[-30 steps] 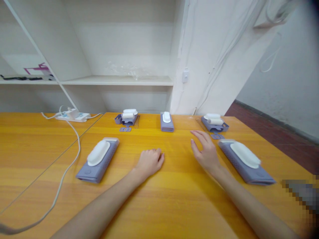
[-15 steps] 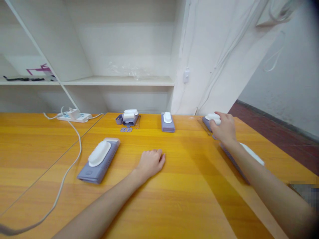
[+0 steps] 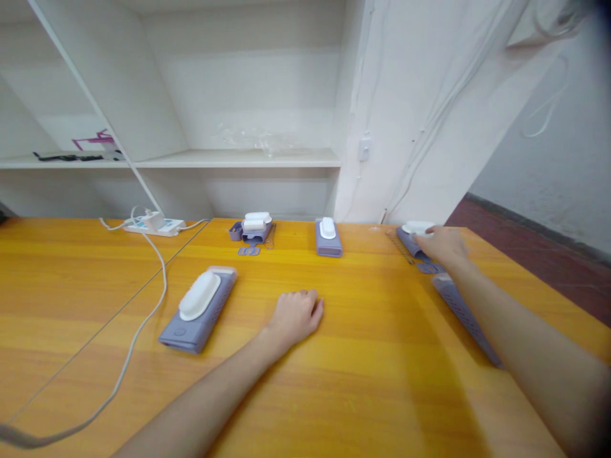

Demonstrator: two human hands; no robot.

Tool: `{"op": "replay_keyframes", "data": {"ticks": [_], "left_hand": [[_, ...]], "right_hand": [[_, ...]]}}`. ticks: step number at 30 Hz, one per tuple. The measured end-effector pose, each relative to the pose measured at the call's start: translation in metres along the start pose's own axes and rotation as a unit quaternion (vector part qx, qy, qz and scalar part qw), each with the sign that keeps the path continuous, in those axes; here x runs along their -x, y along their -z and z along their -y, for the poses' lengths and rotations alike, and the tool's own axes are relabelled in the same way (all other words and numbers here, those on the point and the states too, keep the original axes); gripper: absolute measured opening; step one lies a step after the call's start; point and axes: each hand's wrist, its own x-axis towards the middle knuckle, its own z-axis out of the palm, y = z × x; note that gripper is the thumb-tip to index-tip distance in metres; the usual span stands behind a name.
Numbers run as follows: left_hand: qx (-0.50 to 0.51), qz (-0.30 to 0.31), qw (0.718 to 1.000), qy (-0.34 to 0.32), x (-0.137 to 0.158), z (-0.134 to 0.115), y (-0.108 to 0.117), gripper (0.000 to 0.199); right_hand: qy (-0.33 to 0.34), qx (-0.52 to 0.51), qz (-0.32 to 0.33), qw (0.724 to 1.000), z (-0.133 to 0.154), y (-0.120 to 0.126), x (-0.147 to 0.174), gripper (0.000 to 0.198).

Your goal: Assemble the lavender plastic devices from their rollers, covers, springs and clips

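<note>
My left hand [image 3: 294, 318] rests on the wooden table with its fingers curled in and nothing visible in it. At the far right, my right hand [image 3: 443, 247] reaches over a purple-grey case [image 3: 408, 242] topped by a white oval piece [image 3: 416, 227]. Its thumb and fingers close together beside the white piece; what lies between them is hidden. Flat purple rings [image 3: 429, 268] and a brown chain-like strip [image 3: 400, 247] lie around that case. Under my right forearm a larger purple-grey case [image 3: 465, 318] is partly covered.
Another purple-grey case [image 3: 200, 318] with a white oval top lies left of my left hand. At the back stand a similar case [image 3: 328, 245] and an opened set [image 3: 256, 232] with small parts. A power strip [image 3: 155, 224] and its cable [image 3: 143, 318] occupy the left side.
My right hand has drawn slightly back to the right; the small white roll seen at its fingertips before is now out of sight. The view has shifted a little; my left hand stays put.
</note>
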Motion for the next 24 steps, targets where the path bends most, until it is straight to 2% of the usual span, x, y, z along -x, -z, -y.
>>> {"op": "replay_keyframes", "data": {"ticks": [3, 10, 14, 17, 21, 24], "left_hand": [[0.0, -0.001, 1.0, 0.001, 0.0, 0.0, 0.0, 0.036], [0.004, 0.002, 1.0, 0.007, 0.001, -0.001, 0.002, 0.036], [0.005, 0.005, 1.0, 0.008, 0.001, -0.001, 0.004, 0.036], [0.01, 0.013, 1.0, 0.011, 0.001, -0.002, 0.005, 0.037], [0.014, 0.025, 0.999, 0.015, 0.0, -0.002, 0.005, 0.036], [0.019, 0.02, 1.0, 0.014, 0.001, -0.003, 0.006, 0.036]], "right_hand": [[-0.045, 0.022, 0.0, 0.999, 0.004, 0.003, -0.001, 0.053], [-0.052, 0.018, -0.019, 0.998, 0.007, 0.001, -0.002, 0.065], [-0.042, -0.008, -0.047, 0.998, 0.003, -0.007, -0.004, 0.055], [-0.042, -0.035, -0.099, 0.994, 0.004, -0.008, 0.002, 0.045], [-0.002, -0.068, -0.182, 0.981, 0.012, -0.004, 0.019, 0.04], [0.059, -0.111, -0.202, 0.971, 0.027, 0.001, 0.04, 0.038]]}}
